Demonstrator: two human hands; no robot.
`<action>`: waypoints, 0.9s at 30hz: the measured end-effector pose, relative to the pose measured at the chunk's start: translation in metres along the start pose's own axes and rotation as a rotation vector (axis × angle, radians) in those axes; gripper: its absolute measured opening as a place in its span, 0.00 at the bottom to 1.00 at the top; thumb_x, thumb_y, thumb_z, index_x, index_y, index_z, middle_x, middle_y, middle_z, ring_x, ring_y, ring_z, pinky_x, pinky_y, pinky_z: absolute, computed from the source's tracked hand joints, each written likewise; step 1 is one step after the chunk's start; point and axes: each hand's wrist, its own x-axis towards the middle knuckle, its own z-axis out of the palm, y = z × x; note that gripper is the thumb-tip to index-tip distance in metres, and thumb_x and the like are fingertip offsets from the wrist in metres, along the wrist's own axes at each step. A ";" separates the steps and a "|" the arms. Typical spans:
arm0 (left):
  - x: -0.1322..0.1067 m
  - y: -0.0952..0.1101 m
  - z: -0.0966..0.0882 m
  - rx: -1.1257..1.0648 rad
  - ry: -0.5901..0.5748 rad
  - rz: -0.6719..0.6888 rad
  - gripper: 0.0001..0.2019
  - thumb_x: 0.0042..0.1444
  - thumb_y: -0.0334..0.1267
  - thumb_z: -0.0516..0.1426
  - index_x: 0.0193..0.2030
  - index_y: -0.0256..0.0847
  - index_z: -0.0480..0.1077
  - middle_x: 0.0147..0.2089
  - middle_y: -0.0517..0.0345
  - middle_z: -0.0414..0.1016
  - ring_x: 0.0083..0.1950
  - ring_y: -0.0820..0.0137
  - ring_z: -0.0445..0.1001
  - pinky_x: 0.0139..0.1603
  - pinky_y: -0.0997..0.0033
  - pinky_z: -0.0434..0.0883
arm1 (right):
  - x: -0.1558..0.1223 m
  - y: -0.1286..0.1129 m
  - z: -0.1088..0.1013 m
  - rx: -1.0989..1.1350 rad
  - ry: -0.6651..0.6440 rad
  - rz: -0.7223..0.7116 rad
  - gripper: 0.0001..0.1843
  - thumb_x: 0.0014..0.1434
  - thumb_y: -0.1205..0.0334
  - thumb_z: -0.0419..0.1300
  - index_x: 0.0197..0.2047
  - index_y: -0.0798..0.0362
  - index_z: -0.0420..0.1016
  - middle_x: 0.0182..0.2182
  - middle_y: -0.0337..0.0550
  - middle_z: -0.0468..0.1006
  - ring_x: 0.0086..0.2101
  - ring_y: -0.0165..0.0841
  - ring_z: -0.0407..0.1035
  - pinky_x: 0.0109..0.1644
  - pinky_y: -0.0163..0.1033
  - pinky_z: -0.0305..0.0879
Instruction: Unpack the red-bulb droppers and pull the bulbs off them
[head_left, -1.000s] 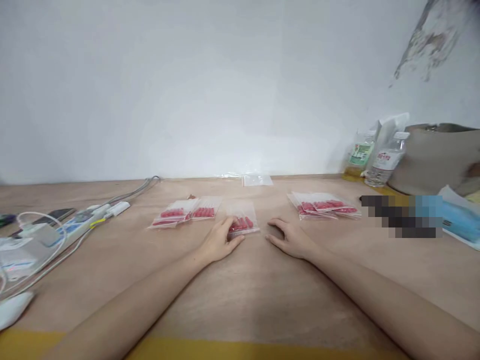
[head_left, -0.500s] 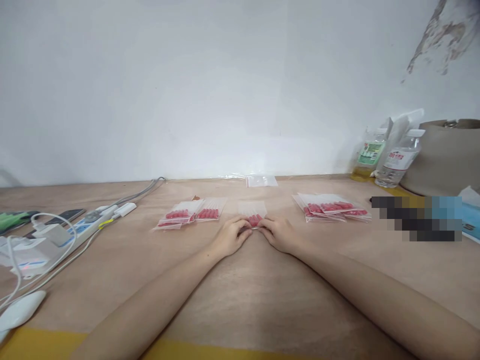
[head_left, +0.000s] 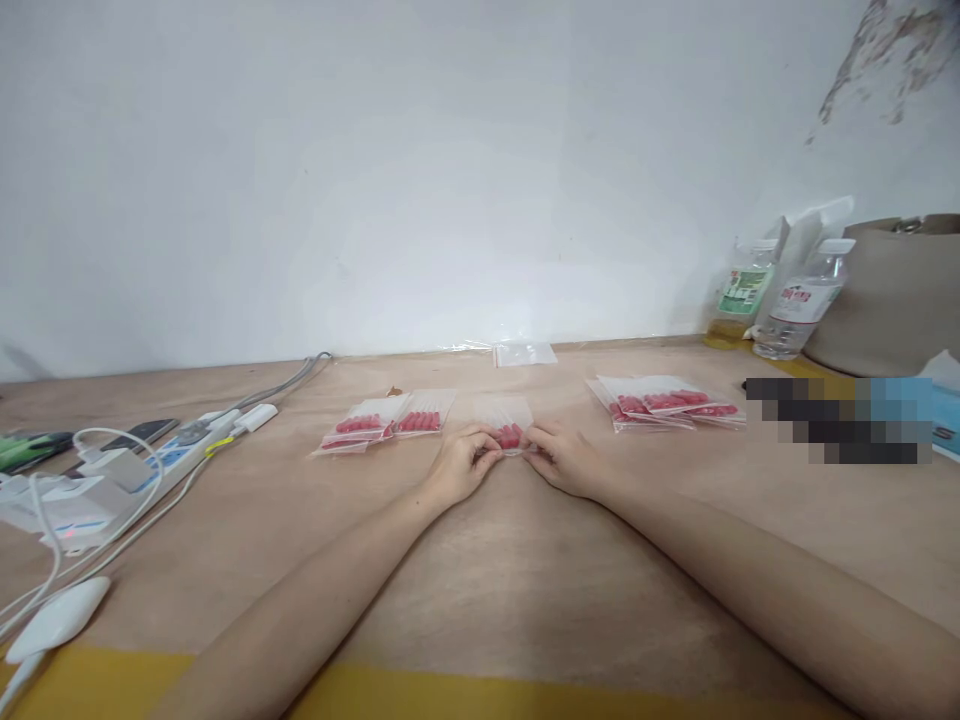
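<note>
both hands, left hand (head_left: 459,465) and right hand (head_left: 561,459), fingertips pinched on clear bag (head_left: 507,418), forearms outstretched

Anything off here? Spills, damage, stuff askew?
No spill. The wall has a flaking patch at top right. One small reddish bit, too small to identify, lies loose on the table behind the left bags. Left hand and right hand pinch the middle bag.

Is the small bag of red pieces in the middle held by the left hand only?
No, the left hand and the right hand both pinch the small bag at its near edge.
</note>
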 end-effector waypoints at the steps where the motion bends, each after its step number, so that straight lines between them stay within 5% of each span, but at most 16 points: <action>1: 0.000 -0.001 0.000 -0.022 -0.006 -0.016 0.04 0.53 0.33 0.55 0.30 0.38 0.71 0.38 0.55 0.72 0.39 0.70 0.71 0.42 0.68 0.67 | 0.000 0.000 0.000 -0.005 0.002 -0.032 0.07 0.54 0.70 0.51 0.34 0.53 0.69 0.31 0.42 0.71 0.33 0.30 0.64 0.37 0.34 0.58; 11: 0.003 -0.003 0.000 -0.134 -0.050 -0.128 0.04 0.51 0.34 0.56 0.28 0.37 0.70 0.37 0.54 0.73 0.36 0.71 0.71 0.35 0.72 0.68 | 0.002 0.004 0.006 -0.129 0.064 -0.076 0.09 0.56 0.67 0.52 0.35 0.50 0.74 0.31 0.41 0.73 0.33 0.30 0.65 0.39 0.36 0.54; 21: 0.010 0.003 0.003 -0.116 -0.100 -0.078 0.06 0.53 0.33 0.53 0.30 0.38 0.71 0.44 0.51 0.72 0.49 0.66 0.69 0.49 0.66 0.66 | 0.012 -0.008 0.011 -0.108 0.011 -0.038 0.09 0.59 0.65 0.51 0.32 0.52 0.72 0.32 0.41 0.73 0.35 0.30 0.65 0.40 0.37 0.51; 27: 0.007 0.002 0.006 -0.083 -0.088 -0.047 0.06 0.56 0.30 0.48 0.32 0.38 0.64 0.40 0.52 0.70 0.43 0.69 0.69 0.44 0.66 0.67 | 0.016 -0.012 0.013 -0.221 -0.041 0.007 0.06 0.58 0.66 0.51 0.32 0.55 0.69 0.33 0.43 0.72 0.34 0.31 0.64 0.39 0.38 0.51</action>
